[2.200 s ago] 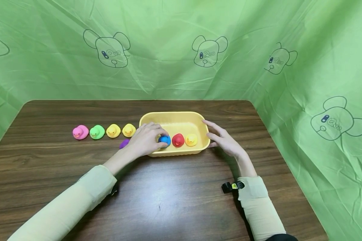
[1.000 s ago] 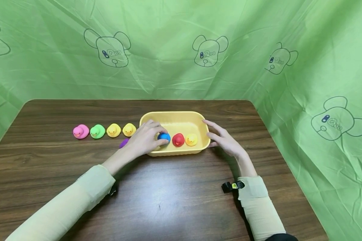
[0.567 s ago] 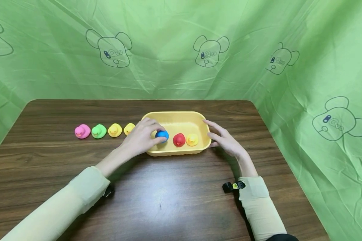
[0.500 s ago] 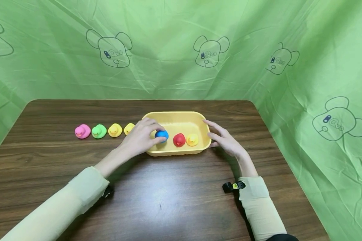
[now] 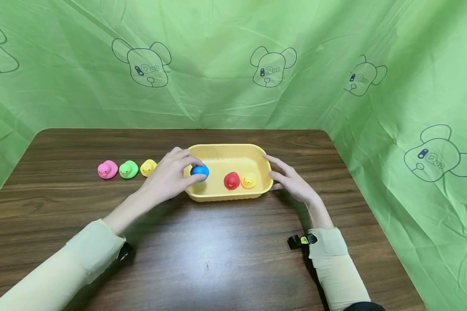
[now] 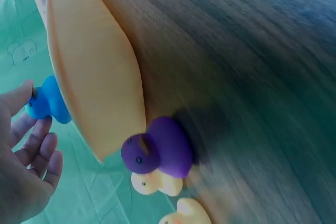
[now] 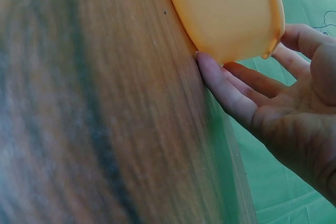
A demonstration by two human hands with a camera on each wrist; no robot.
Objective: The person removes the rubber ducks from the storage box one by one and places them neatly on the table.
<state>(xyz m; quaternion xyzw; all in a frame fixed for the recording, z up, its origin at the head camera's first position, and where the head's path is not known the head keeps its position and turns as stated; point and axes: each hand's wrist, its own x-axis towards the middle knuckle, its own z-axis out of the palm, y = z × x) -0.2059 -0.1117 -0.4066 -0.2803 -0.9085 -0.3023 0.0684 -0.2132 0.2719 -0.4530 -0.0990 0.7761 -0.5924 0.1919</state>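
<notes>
Between thumb and fingers my left hand [image 5: 167,175] pinches a blue rubber duck [image 5: 199,172]. In the left wrist view that duck [image 6: 56,103] shows at the rim of the basin's near end. The shallow yellow plastic basin [image 5: 233,152] holds a red rubber duck [image 5: 231,181] and a yellow rubber duck [image 5: 248,180] side by side. My right hand [image 5: 293,181] touches the basin's right end, its fingers fairly straight along the wall [image 7: 226,19]. A purple rubber duck [image 6: 163,148] sits beside the basin's left end, hidden behind my left hand in the head view.
Left of the basin, a pink duck [image 5: 107,169], a green duck [image 5: 129,169] and a yellow duck [image 5: 148,167] stand in a row on the brown wooden table [image 5: 202,255]. Another yellow duck [image 6: 155,182] is behind the purple one. Green curtain [image 5: 210,99] surrounds the table.
My left hand has lifted the blue duck from beside the red one and carried it left, over the basin's left end. My right hand has stayed at the right end.
</notes>
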